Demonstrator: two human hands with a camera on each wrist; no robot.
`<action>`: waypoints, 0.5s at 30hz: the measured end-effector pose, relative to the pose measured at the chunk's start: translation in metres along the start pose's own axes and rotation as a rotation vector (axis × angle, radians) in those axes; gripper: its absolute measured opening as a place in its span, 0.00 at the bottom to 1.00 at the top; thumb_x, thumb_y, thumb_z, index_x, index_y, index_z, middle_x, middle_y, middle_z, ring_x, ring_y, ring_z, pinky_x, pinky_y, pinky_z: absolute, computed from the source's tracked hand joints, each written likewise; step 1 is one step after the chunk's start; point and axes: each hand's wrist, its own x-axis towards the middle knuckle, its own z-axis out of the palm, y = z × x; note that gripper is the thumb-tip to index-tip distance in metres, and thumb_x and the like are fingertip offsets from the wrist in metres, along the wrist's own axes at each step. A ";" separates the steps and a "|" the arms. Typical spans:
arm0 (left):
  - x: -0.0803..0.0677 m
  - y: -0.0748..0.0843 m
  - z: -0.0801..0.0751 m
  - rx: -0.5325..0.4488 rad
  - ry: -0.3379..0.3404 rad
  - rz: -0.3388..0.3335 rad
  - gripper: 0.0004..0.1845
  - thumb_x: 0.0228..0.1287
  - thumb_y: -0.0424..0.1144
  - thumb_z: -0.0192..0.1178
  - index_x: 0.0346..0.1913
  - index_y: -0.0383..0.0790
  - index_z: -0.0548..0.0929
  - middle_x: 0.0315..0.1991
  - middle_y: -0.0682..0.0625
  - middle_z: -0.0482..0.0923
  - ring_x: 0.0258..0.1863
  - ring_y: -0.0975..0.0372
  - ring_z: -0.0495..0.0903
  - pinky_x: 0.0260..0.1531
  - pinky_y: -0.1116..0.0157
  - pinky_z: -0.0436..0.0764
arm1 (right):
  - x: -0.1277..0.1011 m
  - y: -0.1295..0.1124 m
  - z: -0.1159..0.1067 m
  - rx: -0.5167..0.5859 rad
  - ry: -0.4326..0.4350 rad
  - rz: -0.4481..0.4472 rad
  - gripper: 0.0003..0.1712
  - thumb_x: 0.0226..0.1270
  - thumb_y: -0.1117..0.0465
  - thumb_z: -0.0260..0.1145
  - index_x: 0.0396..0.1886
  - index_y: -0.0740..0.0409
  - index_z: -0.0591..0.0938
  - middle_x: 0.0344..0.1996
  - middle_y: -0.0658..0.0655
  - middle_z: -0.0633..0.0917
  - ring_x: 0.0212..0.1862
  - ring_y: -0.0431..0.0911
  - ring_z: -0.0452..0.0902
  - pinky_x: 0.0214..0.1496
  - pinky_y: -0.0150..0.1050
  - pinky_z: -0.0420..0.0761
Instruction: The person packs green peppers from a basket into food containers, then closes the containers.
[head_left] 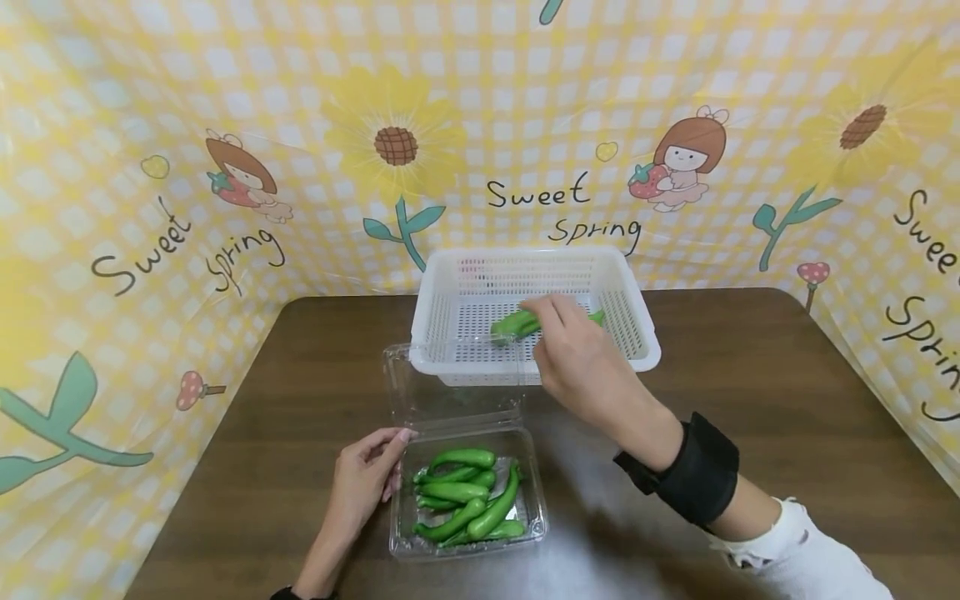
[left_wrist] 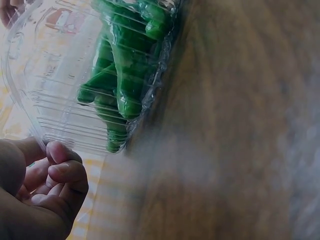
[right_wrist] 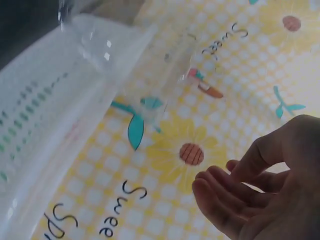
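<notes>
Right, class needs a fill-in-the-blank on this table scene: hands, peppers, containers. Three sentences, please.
1. The right hand is over the white ____.
2. The green peppers lie in a clear plastic ____.
3. The left hand touches the clear container's ____ side.

Missing words: basket; container; left

Table [head_left: 750, 392]: dark wood-grain top — smooth, with a soft sheen.
Basket [head_left: 645, 350]: white plastic, matt, perforated floor and walls.
Clamshell box [head_left: 528, 521]: thin clear plastic, glossy, ribbed along its sides.
Peppers [head_left: 465, 496]: green skins, smooth and shiny — 1 more [head_left: 513, 325] lies in the basket.
Backdrop [head_left: 150, 167]: yellow checked printed sheet, creased, slightly glossy.
Wrist strap [head_left: 693, 475]: black matt fabric.
Sleeve [head_left: 795, 558]: white cloth.
</notes>
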 end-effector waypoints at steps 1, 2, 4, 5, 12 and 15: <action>0.001 0.000 0.000 -0.001 0.000 0.005 0.15 0.68 0.51 0.62 0.45 0.42 0.88 0.18 0.44 0.76 0.10 0.63 0.70 0.09 0.66 0.73 | 0.004 0.004 -0.001 -0.011 -0.010 0.006 0.24 0.62 0.76 0.57 0.59 0.68 0.74 0.50 0.63 0.79 0.51 0.52 0.78 0.42 0.39 0.82; 0.001 -0.001 0.000 -0.001 -0.001 0.011 0.15 0.68 0.51 0.62 0.45 0.42 0.88 0.18 0.45 0.76 0.10 0.63 0.70 0.09 0.66 0.74 | 0.007 0.008 -0.002 -0.021 -0.029 0.012 0.24 0.63 0.75 0.57 0.61 0.68 0.73 0.52 0.64 0.79 0.53 0.53 0.76 0.46 0.41 0.82; 0.002 -0.001 0.000 -0.004 0.001 0.013 0.16 0.68 0.51 0.62 0.45 0.42 0.88 0.18 0.45 0.76 0.10 0.63 0.70 0.09 0.66 0.74 | 0.014 0.016 -0.002 -0.038 -0.081 0.021 0.26 0.65 0.73 0.57 0.64 0.69 0.71 0.57 0.66 0.77 0.58 0.56 0.73 0.52 0.44 0.81; 0.002 -0.002 0.000 -0.005 0.005 0.010 0.16 0.68 0.51 0.62 0.44 0.42 0.88 0.18 0.45 0.76 0.10 0.63 0.70 0.09 0.65 0.74 | 0.017 0.020 -0.002 -0.049 -0.115 0.022 0.26 0.66 0.73 0.57 0.65 0.69 0.70 0.59 0.66 0.75 0.61 0.57 0.71 0.57 0.45 0.79; 0.000 -0.003 0.001 -0.016 0.013 -0.021 0.14 0.69 0.49 0.62 0.44 0.43 0.88 0.17 0.45 0.75 0.10 0.64 0.70 0.08 0.64 0.73 | 0.042 0.051 0.003 -0.080 -0.249 0.033 0.25 0.69 0.72 0.53 0.65 0.69 0.70 0.61 0.69 0.73 0.64 0.60 0.69 0.59 0.48 0.79; 0.001 -0.003 0.002 -0.014 0.006 -0.021 0.14 0.68 0.50 0.62 0.44 0.44 0.88 0.18 0.45 0.75 0.10 0.64 0.70 0.09 0.65 0.73 | 0.051 0.062 0.004 -0.066 -0.284 0.058 0.24 0.69 0.71 0.54 0.65 0.69 0.70 0.60 0.68 0.73 0.62 0.60 0.70 0.49 0.46 0.81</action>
